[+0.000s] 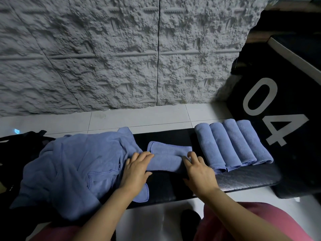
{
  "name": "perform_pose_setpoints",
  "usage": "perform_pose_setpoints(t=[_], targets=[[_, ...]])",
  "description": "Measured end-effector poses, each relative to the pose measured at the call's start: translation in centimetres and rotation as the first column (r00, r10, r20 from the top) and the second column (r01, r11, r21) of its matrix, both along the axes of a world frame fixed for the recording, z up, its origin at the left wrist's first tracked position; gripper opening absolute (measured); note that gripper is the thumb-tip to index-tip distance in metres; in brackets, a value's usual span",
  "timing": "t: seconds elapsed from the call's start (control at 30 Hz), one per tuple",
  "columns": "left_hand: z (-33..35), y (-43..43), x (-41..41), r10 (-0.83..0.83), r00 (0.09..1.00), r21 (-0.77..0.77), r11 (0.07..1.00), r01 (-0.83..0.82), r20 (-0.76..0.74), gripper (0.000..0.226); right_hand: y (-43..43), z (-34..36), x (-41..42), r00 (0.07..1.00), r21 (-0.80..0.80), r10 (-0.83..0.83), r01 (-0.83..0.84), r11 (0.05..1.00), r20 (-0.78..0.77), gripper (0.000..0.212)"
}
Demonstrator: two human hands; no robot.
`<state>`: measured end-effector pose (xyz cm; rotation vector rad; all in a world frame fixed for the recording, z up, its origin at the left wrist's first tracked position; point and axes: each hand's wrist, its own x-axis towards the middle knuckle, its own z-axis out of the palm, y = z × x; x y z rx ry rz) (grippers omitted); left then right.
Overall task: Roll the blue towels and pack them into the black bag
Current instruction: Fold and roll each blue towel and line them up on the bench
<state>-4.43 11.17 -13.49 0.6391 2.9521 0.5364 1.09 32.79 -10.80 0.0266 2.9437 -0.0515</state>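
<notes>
- Blue microfibre towel [167, 162], half rolled, lies across the middle of the black padded bench [243, 178], its flat unrolled part toward the far edge.
- My left hand [137, 169] rests on the roll's left end, fingers loosely bent over the top and pressing it, not closed round it.
- My right hand [199, 171] presses the right end with bent fingertips.
- Four rolled blue towels [232, 145] lie side by side, touching, at the bench's right end.
- A loose heap of blue towels [78, 164] covers the left end.
- The black bag [20, 145] sits just beyond that heap, at the left edge.
</notes>
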Motion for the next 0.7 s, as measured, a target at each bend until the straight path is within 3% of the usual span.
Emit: perform_pose_setpoints(t=[0.13,0.27,0.43,0.53,0.6,0.7], targets=[[0.5,0.7,0.0,0.077,0.997,0.024,0.997,-0.078,0.028,0.058,0.1,-0.4,-0.6,0.997,-0.007,-0.056,0.055,0.998,-0.049,0.064],[1.1,0.8,-0.1,0.043,0.998,-0.056,0.998,-0.041,0.042,0.038,0.4,-0.3,-0.8,0.988,-0.114,-0.154,0.152,0.982,-0.010,0.039],[0.6,1.2,-0.4,0.111,0.975,-0.121,0.989,-0.088,0.195,0.036,0.1,0.3,-1.2,0.956,-0.409,-0.291,0.259,0.875,-0.018,0.046],[-0.3,1.5,-0.6,0.131,0.978,-0.158,0.982,-0.106,0.161,0.042,-0.2,0.5,-1.2,0.945,-0.604,-0.319,0.213,0.768,-0.073,0.049],[-0.3,1.9,-0.7,0.090,0.991,-0.074,0.994,-0.083,0.100,0.037,-0.4,0.3,-1.2,0.970,-0.607,-0.237,0.154,0.780,-0.058,0.049],[0.1,2.0,-0.9,-0.051,0.979,0.180,0.984,0.015,0.197,0.043,-0.5,-0.1,-1.3,0.988,-0.577,-0.155,0.116,0.808,-0.019,0.056]])
